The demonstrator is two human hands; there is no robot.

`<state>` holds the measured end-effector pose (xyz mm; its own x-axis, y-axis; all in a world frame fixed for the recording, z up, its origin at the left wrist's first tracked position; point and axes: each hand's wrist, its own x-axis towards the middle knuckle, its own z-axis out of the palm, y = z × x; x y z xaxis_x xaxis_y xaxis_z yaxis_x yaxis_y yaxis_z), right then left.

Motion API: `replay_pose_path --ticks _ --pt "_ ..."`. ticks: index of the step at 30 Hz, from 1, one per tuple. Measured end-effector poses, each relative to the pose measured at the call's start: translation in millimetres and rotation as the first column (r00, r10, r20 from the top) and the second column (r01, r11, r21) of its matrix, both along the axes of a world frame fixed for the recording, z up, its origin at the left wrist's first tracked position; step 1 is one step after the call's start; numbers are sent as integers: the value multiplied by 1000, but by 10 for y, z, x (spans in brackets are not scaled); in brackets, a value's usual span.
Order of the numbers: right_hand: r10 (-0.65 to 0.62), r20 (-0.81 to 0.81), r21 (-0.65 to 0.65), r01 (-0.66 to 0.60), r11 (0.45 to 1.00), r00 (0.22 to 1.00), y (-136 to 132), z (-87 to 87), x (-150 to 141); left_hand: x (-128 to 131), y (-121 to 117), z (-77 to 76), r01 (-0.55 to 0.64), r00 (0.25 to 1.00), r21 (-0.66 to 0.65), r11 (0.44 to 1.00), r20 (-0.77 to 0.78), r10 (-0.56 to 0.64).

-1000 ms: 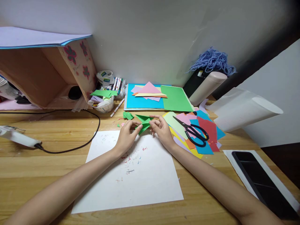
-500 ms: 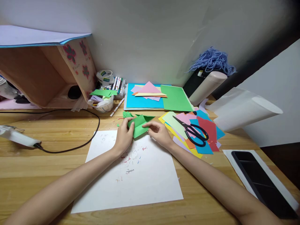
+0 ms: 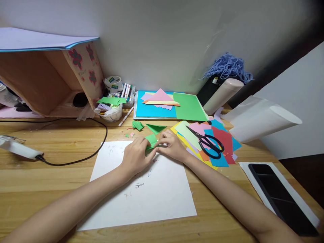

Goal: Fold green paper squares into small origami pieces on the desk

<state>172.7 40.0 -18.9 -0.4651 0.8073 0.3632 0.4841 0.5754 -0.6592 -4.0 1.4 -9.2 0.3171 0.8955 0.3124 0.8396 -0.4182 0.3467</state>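
Observation:
Both hands pinch a small piece of green paper (image 3: 151,140) above the far edge of the white sheet (image 3: 141,206). My left hand (image 3: 136,152) grips its near left side, with the thumb reaching right. From the other side, my right hand (image 3: 170,145) closes thumb and fingers on its right edge. The fingers cover much of the piece, whose near edge looks folded over. Just beyond the hands lies a folded green triangle (image 3: 156,128). Left of that sits a small bundle of folded green paper (image 3: 137,125).
Black scissors (image 3: 211,143) rest on coloured paper scraps (image 3: 222,136) at the right. Behind are stacked coloured sheets (image 3: 191,104) and a tub of scraps (image 3: 112,114). A phone (image 3: 280,199) lies at the right edge; a black cable (image 3: 106,135) curves at the left.
The green paper was held more open and flat; now its near edge is bent up between the fingers. My left hand has turned and come nearer to my right hand.

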Motion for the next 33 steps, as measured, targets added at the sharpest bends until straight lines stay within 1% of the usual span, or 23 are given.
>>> replay_pose_path --ticks 2,5,9,13,16,18,21,24,27,30,33 --pt "46 34 28 -47 999 998 25 20 34 11 -34 6 -13 999 9 1000 -30 14" --pt "131 33 2 -131 991 991 52 27 68 21 -64 -3 -13 998 -7 1000 -65 13" --pt "151 28 -49 -150 988 988 56 14 69 10 -72 24 -16 995 -65 998 -98 10" --pt "145 14 -87 -143 986 989 52 14 53 -69 -8 131 -35 999 -189 981 -46 26" --pt "138 18 -117 -135 984 990 56 27 42 -156 83 194 -13 1000 -297 955 19 20" --pt "125 26 -132 -120 984 992 57 35 29 -200 140 206 4 998 -390 921 60 21" --pt "85 39 -132 -79 988 996 49 37 2 -226 190 194 3 995 -457 890 94 45" --pt "35 61 -122 -27 992 998 36 27 -23 -222 198 175 -15 992 -450 893 105 70" --pt "1 83 -105 7 994 997 29 15 -34 -217 191 156 -28 993 -396 918 93 71" --pt "-5 100 -89 14 996 995 30 6 -36 -216 188 138 -48 995 -368 928 64 77" --pt "-11 112 -81 20 997 994 29 -5 -37 -214 189 135 -69 995 -381 922 36 89"
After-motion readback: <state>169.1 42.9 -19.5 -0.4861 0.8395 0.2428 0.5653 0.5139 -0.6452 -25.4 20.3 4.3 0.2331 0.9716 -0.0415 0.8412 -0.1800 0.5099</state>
